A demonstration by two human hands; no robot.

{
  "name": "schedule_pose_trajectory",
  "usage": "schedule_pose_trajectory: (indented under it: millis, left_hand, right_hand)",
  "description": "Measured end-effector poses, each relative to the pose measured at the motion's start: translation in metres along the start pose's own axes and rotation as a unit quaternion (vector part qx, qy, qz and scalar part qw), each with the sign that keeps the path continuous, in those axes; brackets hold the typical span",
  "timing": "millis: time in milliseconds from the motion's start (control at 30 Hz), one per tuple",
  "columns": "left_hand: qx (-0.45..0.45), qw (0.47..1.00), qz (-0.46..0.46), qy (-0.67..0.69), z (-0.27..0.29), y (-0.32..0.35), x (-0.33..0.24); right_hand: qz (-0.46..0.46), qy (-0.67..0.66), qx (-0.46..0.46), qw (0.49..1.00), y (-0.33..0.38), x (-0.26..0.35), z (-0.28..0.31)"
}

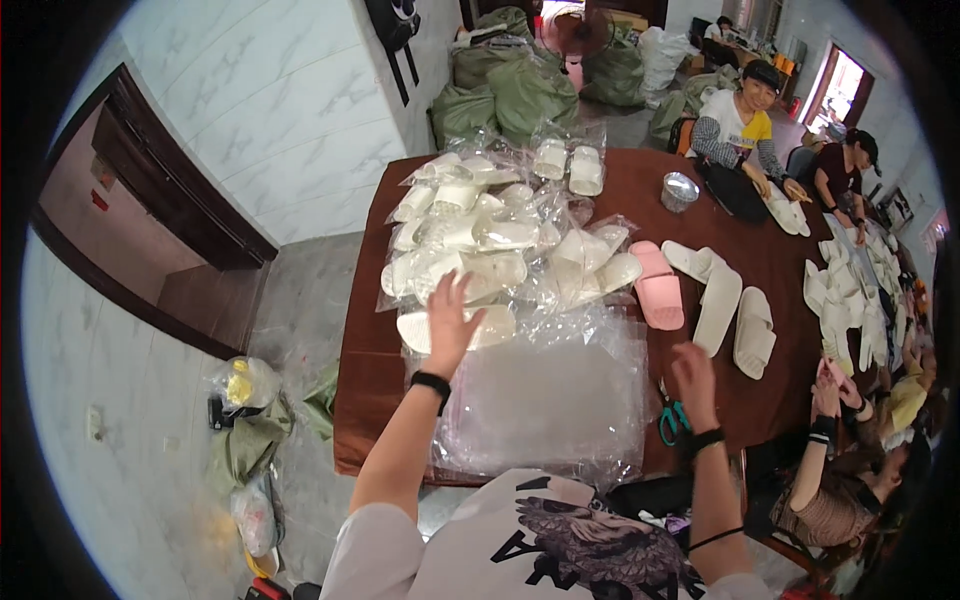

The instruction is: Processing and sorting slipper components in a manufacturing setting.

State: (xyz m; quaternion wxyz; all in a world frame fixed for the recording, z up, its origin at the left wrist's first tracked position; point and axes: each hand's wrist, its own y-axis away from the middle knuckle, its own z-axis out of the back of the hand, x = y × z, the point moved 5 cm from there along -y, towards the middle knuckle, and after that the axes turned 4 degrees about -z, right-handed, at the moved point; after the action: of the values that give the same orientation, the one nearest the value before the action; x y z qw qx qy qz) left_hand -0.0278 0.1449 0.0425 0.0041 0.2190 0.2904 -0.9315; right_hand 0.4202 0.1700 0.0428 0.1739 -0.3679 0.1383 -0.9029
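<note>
My left hand [451, 318] is spread open over a cream slipper [418, 330] in clear plastic, at the near edge of a pile of bagged slippers [468, 232]. Whether the palm presses on it, I cannot tell. A stack of clear plastic bags [540, 400] lies in front of me, between my forearms. My right hand [694, 382] is raised at the stack's right side with loosely bent fingers and nothing visible in them. Teal-handled scissors [672, 422] lie just left of its wrist. Beyond it are loose cream slippers [718, 310] and a pair of pink slippers [657, 287].
A brown cloth covers the table [375, 400]. A clear round tub [679, 192] stands toward the back. Co-workers [738, 125] sit along the right side, near a heap of white slippers [845, 285]. Green sacks [530, 95] and a fan [580, 32] stand behind.
</note>
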Motion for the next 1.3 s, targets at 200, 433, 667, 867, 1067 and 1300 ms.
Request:
schedule_pose_trajectory:
  millis: [200, 433, 667, 867, 1067, 1300]
  left_hand:
    - [0.171, 0.965, -0.081, -0.184, -0.085, -0.07, -0.018]
    - [-0.144, 0.94, 0.1, 0.293, 0.035, -0.14, -0.013]
    - [-0.016, 0.774, 0.046, 0.632, 0.11, -0.129, -0.078]
    - [0.285, 0.82, -0.143, 0.476, 0.075, -0.084, -0.128]
    - [0.254, 0.639, 0.325, 0.65, 0.002, 0.025, -0.074]
    - [0.196, 0.666, 0.348, 0.63, -0.027, 0.108, -0.041]
  right_hand:
    - [-0.126, -0.074, 0.029, 0.989, 0.058, 0.037, -0.02]
    - [-0.219, -0.131, 0.022, 0.967, 0.095, 0.026, -0.006]
    - [-0.367, -0.552, 0.149, 0.734, 0.019, 0.069, -0.042]
    - [-0.186, -0.532, 0.196, 0.802, -0.009, 0.093, -0.055]
    - [-0.29, -0.671, -0.035, 0.681, 0.035, 0.039, -0.051]
    - [-0.301, -0.666, -0.135, 0.669, 0.06, 0.032, -0.023]
